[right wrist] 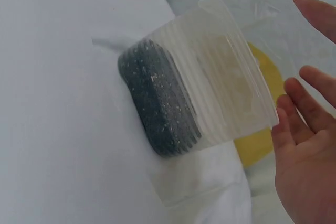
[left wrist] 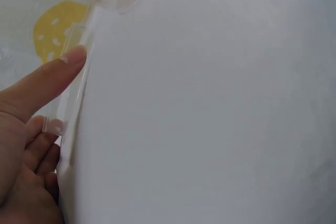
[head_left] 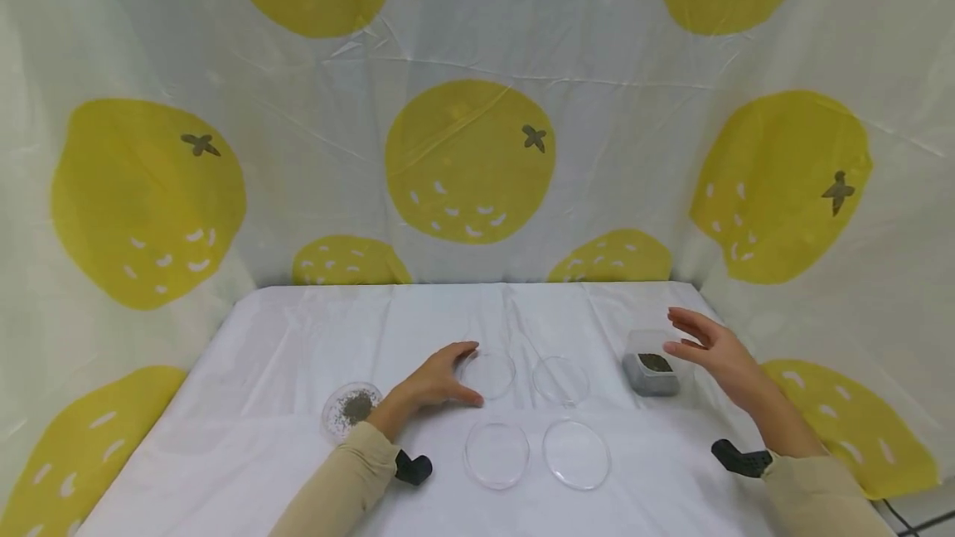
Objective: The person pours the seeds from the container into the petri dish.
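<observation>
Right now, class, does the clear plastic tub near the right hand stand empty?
No, the right wrist view shows dark grains filling the lower part of the clear tub.

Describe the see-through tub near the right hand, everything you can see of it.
The tub is translucent and looks like plastic, with rounded corners, horizontally ribbed walls and a rim round the top. Its lower part holds dark grey, grainy material flecked with paler bits; the upper part is unfilled. It stands upright on the white cloth, toward the table's right side. The right hand is beside its upper part; whether a finger touches the rim is unclear.
</observation>
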Demonstrator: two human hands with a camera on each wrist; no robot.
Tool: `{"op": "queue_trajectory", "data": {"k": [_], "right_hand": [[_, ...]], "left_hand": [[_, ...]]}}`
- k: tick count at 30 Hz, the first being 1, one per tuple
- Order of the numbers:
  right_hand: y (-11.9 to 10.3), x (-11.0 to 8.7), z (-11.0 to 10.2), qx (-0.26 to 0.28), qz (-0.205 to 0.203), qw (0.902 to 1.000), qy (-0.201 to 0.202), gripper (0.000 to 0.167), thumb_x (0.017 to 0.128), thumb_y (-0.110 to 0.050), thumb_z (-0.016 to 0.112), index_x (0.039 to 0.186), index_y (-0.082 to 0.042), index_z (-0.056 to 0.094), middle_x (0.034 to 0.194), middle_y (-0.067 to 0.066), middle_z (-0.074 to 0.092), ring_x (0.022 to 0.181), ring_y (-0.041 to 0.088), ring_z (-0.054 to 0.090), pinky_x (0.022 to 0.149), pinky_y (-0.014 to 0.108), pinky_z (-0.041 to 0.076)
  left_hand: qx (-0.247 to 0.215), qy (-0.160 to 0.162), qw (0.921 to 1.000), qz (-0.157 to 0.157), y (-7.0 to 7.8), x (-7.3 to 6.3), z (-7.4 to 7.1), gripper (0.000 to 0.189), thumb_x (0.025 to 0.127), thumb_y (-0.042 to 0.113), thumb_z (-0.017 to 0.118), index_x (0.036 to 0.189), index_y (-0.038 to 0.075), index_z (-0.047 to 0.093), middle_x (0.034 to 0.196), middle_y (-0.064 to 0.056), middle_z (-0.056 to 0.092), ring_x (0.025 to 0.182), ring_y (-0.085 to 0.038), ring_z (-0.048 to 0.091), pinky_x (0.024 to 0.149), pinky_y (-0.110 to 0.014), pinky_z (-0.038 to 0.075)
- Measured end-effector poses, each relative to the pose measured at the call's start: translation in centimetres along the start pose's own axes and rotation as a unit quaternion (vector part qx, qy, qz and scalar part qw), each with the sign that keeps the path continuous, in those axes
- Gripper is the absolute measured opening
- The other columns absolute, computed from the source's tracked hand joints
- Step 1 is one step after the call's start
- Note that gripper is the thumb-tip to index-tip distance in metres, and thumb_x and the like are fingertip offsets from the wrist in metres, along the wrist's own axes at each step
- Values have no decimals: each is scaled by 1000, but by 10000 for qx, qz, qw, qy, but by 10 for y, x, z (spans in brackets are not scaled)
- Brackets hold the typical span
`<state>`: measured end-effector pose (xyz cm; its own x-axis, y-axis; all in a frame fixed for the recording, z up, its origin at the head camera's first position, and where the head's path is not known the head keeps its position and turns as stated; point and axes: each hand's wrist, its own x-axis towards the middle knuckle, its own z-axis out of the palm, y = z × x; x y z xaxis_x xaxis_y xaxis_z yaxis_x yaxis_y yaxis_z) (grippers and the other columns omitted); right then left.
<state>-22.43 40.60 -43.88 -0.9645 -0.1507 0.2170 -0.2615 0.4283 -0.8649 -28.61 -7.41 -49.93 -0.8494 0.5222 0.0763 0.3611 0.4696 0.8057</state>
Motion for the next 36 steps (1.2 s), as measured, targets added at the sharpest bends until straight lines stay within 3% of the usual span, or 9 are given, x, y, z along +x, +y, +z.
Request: {"op": "queue_trajectory", "data": {"k": [7, 11, 14, 17, 20, 22, 26, 31, 36], "right_hand": [[9, -8, -6, 489, 52, 9974, -524, 73, 100, -4, 66, 158, 10, 24, 148, -11, 45, 130, -13, 39, 101, 9, 39], [15, -12, -7, 490, 313, 9950, -811, 76, 100, -5, 66, 160, 7, 20, 164, 16, 31, 152, 22, 25, 97, 8, 38], [23, -13, -7, 475, 365, 9931, -1007, 80, 99, -4, 66, 161, 5, 17, 165, 31, 11, 149, 53, 10, 95, 8, 38], [35, -14, -6, 562, 202, 9914, -1161, 81, 98, -1, 67, 163, 1, 17, 165, 29, 14, 152, 32, 23, 97, 11, 40], [48, -13, -5, 801, 10, 9883, -1301, 82, 98, 3, 65, 165, -5, 17, 163, 19, 23, 142, 2, 37, 98, 15, 43], [54, -11, -5, 1008, -92, 9851, -1393, 83, 98, 5, 63, 166, -9, 16, 162, 8, 28, 135, -9, 38, 98, 16, 44], [60, -9, -6, 1412, -191, 9769, -1595, 81, 100, 7, 58, 165, -6, 12, 159, -4, 30, 137, -9, 37, 100, 16, 43], [62, -6, -6, 1756, -346, 9688, -1717, 74, 101, 10, 54, 160, 7, 10, 159, -3, 33, 139, -5, 39, 101, 17, 43], [62, -7, -5, 1892, -475, 9666, -1664, 67, 101, 12, 52, 159, 5, 20, 155, -3, 39, 137, 0, 43, 101, 20, 45]], "left_hand": [[-141, 151, 9996, -195, 1, -2, 3, 92, 69, 19, 99, 148, 7, 55, 150, -12, 54, 145, -36, 39, 119, -52, 28], [-153, 166, 9997, -116, 0, -2, 4, 90, 68, 17, 99, 146, 5, 56, 151, -15, 51, 144, -38, 39, 119, -53, 28], [-128, 172, 9997, -65, -2, -1, 5, 90, 68, 18, 99, 146, 5, 57, 150, -15, 52, 144, -38, 40, 119, -52, 29], [-162, 167, 9997, -120, -1, -2, 6, 90, 68, 19, 99, 146, 6, 57, 151, -15, 51, 144, -38, 39, 119, -53, 29], [-174, 155, 9996, -165, 1, -4, 5, 89, 69, 20, 99, 146, 7, 57, 151, -15, 51, 144, -37, 39, 119, -52, 29], [-138, 160, 9997, -125, 1, -4, 4, 89, 69, 20, 99, 146, 7, 57, 151, -15, 51, 144, -38, 39, 119, -53, 29], [-35, 162, 9998, -107, 2, -5, 2, 89, 69, 20, 98, 147, 7, 56, 152, -15, 50, 144, -37, 39, 119, -52, 29], [-9, 168, 9998, -117, 2, -4, 0, 89, 70, 21, 98, 147, 7, 56, 152, -15, 50, 145, -37, 39, 119, -52, 29], [-73, 214, 9996, -139, 1, -4, 2, 88, 70, 20, 98, 146, 7, 56, 151, -15, 51, 145, -37, 39, 119, -52, 29]]}}
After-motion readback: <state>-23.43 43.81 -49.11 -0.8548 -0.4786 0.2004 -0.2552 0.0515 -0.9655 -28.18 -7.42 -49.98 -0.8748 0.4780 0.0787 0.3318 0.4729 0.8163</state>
